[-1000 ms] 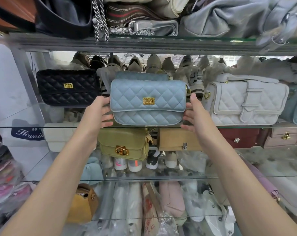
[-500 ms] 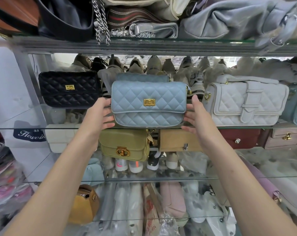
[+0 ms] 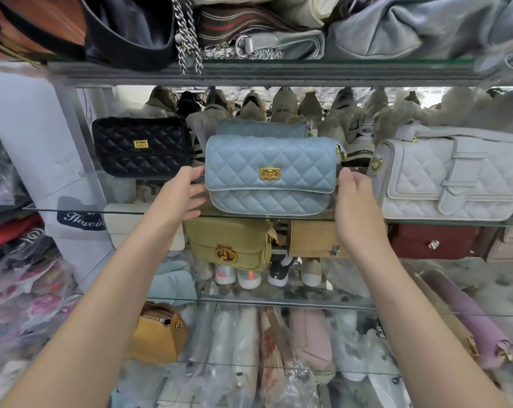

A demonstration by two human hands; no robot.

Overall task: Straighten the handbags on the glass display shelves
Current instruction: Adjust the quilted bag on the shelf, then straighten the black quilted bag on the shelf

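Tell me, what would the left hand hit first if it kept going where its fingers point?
Probably the left end of the blue bag; the left hand seems almost against it, depth unclear.

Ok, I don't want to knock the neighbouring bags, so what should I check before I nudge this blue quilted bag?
1. Both hands flank the blue quilted handbag: ok. The left hand has its fingers touching the bag's left end, and the right hand is at its right end.
2. Gold clasp faces forward: ok.
3. Clear of the black quilted handbag: ok, a gap shows.
4. Clear of the white quilted handbag: ok, a gap shows.
5. Base fully on the glass shelf: cannot tell; it sits at the front edge.
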